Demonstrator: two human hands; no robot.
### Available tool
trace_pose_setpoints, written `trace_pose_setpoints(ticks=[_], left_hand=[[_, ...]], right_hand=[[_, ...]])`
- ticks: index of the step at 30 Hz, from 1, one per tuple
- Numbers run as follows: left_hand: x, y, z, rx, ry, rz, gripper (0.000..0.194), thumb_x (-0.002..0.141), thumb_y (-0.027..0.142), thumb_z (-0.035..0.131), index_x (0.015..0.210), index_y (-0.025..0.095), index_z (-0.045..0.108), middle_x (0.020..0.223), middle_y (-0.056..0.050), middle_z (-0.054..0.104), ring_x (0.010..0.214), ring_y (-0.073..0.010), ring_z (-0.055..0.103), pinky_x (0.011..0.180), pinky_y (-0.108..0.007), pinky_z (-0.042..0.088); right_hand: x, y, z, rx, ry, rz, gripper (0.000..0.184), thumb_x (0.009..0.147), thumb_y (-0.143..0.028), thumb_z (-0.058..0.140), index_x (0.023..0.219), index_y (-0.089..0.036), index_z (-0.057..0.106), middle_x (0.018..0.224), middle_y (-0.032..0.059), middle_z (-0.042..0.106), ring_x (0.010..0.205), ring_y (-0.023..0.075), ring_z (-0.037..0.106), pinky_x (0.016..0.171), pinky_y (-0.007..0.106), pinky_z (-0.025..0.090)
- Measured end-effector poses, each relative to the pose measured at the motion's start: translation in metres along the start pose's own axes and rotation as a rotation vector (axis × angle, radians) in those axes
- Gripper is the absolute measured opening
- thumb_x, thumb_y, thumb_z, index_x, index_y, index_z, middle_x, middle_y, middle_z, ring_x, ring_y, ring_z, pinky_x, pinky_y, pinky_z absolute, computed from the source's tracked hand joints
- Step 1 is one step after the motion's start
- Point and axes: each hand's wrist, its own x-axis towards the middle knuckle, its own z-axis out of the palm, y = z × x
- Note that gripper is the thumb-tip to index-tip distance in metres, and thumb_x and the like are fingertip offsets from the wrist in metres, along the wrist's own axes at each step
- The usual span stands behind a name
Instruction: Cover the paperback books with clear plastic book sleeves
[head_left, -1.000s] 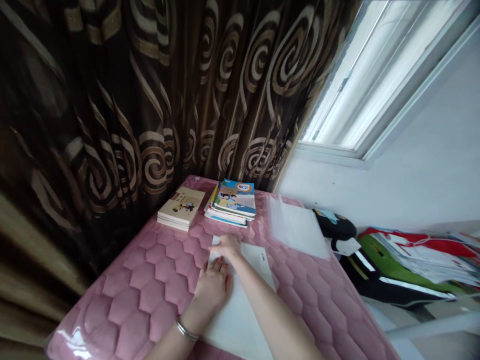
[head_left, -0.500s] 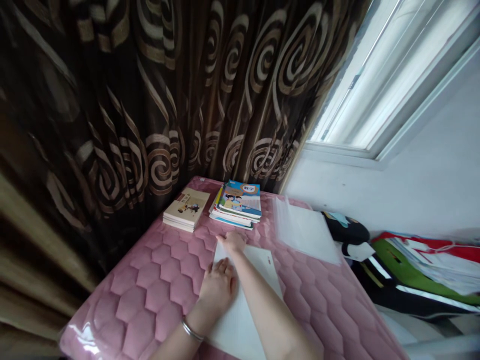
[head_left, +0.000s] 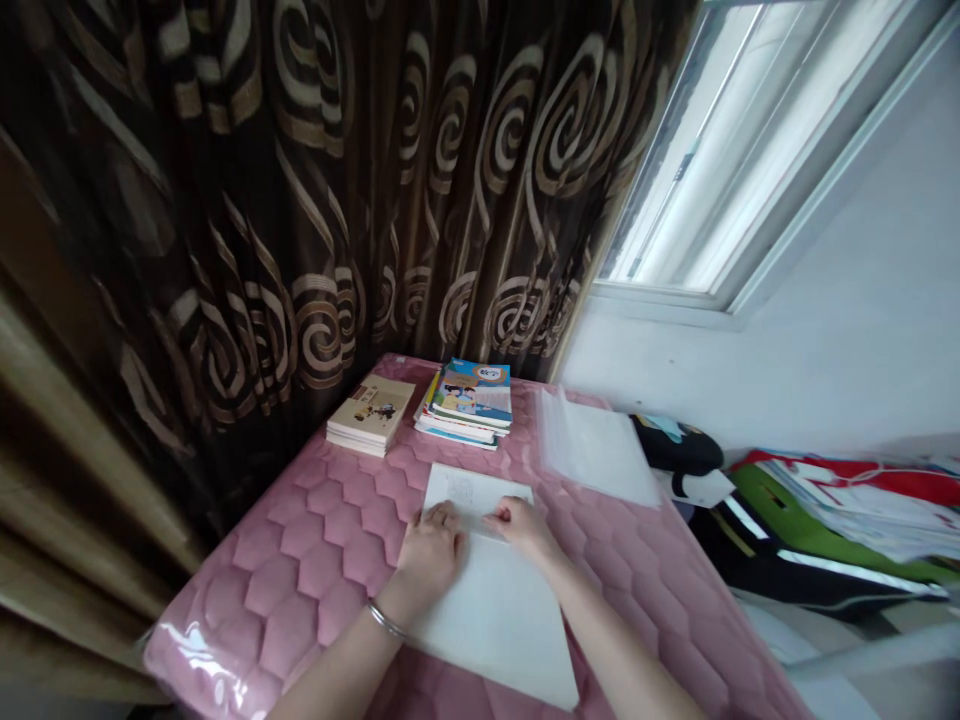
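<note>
A large white sheet (head_left: 495,610) lies on the pink quilted table cover (head_left: 315,540). Its far strip (head_left: 476,488) shows faint writing and ends at a crease. My left hand (head_left: 431,548) lies flat on the sheet at that crease, fingers stretched out; a thin bracelet sits on the wrist. My right hand (head_left: 526,527) rests beside it on the same crease, fingers curled and pinching the paper's edge.
A beige book stack (head_left: 371,412) and a colourful book stack (head_left: 469,402) sit at the table's far edge, against a dark swirl-patterned curtain (head_left: 337,200). Clear plastic sleeves (head_left: 592,445) lie to the right. Bags and papers (head_left: 810,520) are piled beyond the table under a window.
My right hand has pulled back from the sheet's far left corner to the crease on the right. The far strip with writing now shows. My left hand has stayed in place.
</note>
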Motion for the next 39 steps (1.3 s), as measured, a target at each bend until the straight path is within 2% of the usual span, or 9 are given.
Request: trace_pose_setpoints(ticks=[5,9,12,15,18,20,25,34,39], left_hand=[[0.0,0.001,-0.003,0.046,0.004,0.005,0.037,0.095,0.025,0.039,0.123,0.017,0.062,0.141,-0.012,0.056,0.13,-0.0237,0.05,0.112,-0.048,0.034],[0.002,0.01,-0.001,0.176,0.003,-0.005,0.041,0.095,0.02,0.036,0.128,0.017,0.06,0.146,-0.013,0.049,0.135,-0.0306,0.044,0.115,-0.063,0.015],[0.006,0.031,0.008,0.217,-0.046,0.005,0.044,0.094,0.016,0.038,0.134,0.016,0.056,0.15,-0.015,0.044,0.139,-0.0328,0.038,0.116,-0.064,0.006],[0.01,0.06,0.021,0.118,-0.144,0.092,0.045,0.095,0.024,0.04,0.139,0.019,0.051,0.149,-0.014,0.045,0.14,-0.0295,0.038,0.118,-0.061,0.009],[0.016,0.085,0.032,0.034,-0.174,0.158,0.05,0.096,0.032,0.04,0.143,0.019,0.045,0.148,-0.014,0.047,0.14,-0.0285,0.038,0.118,-0.059,0.015],[0.018,0.093,0.035,0.011,-0.176,0.167,0.052,0.095,0.034,0.038,0.144,0.016,0.043,0.148,-0.015,0.046,0.14,-0.0285,0.038,0.117,-0.057,0.018],[0.019,0.09,0.036,-0.031,-0.16,0.179,0.055,0.096,0.039,0.034,0.145,0.014,0.043,0.149,-0.015,0.045,0.139,-0.0275,0.038,0.118,-0.053,0.02],[0.017,0.089,0.036,-0.048,-0.146,0.189,0.053,0.098,0.041,0.03,0.141,0.016,0.049,0.15,-0.014,0.044,0.139,-0.028,0.038,0.118,-0.052,0.021],[0.018,0.088,0.036,-0.059,-0.168,0.179,0.053,0.097,0.041,0.032,0.141,0.017,0.048,0.151,-0.014,0.044,0.139,-0.0279,0.038,0.118,-0.052,0.021]], right_hand=[[-0.014,0.048,-0.024,0.044,0.055,0.086,0.016,0.076,-0.032,0.068,0.063,-0.022,0.064,0.069,-0.0009,0.071,0.068,0.0159,0.063,0.059,0.023,0.037],[-0.014,0.057,-0.023,0.075,0.075,0.095,0.015,0.074,-0.03,0.069,0.063,-0.021,0.065,0.071,-0.0011,0.072,0.07,0.0158,0.064,0.06,0.022,0.037],[-0.011,0.057,-0.019,0.089,0.07,0.101,0.015,0.073,-0.031,0.069,0.062,-0.021,0.065,0.07,-0.0013,0.072,0.069,0.0161,0.064,0.058,0.022,0.037],[-0.009,0.058,-0.019,0.093,0.063,0.096,0.014,0.074,-0.03,0.069,0.064,-0.021,0.066,0.069,-0.0011,0.071,0.069,0.0163,0.065,0.059,0.022,0.039],[-0.01,0.06,-0.019,0.09,0.065,0.079,0.012,0.076,-0.028,0.067,0.067,-0.02,0.067,0.072,-0.0004,0.072,0.071,0.0163,0.065,0.061,0.022,0.041],[-0.012,0.062,-0.02,0.09,0.066,0.066,0.011,0.078,-0.027,0.065,0.069,-0.02,0.067,0.074,-0.0005,0.072,0.072,0.0156,0.065,0.063,0.021,0.042],[-0.011,0.064,-0.021,0.056,0.095,0.102,0.008,0.077,-0.028,0.069,0.073,-0.02,0.068,0.077,0.0009,0.073,0.074,0.0154,0.066,0.065,0.021,0.043],[0.014,0.057,-0.032,-0.11,0.127,0.259,0.026,0.078,-0.049,0.067,0.075,-0.023,0.072,0.086,0.0029,0.075,0.087,0.0196,0.068,0.068,0.025,0.042],[0.032,0.053,-0.036,-0.174,0.131,0.312,0.034,0.08,-0.054,0.062,0.079,-0.023,0.075,0.091,0.0078,0.076,0.091,0.024,0.069,0.071,0.028,0.044]])
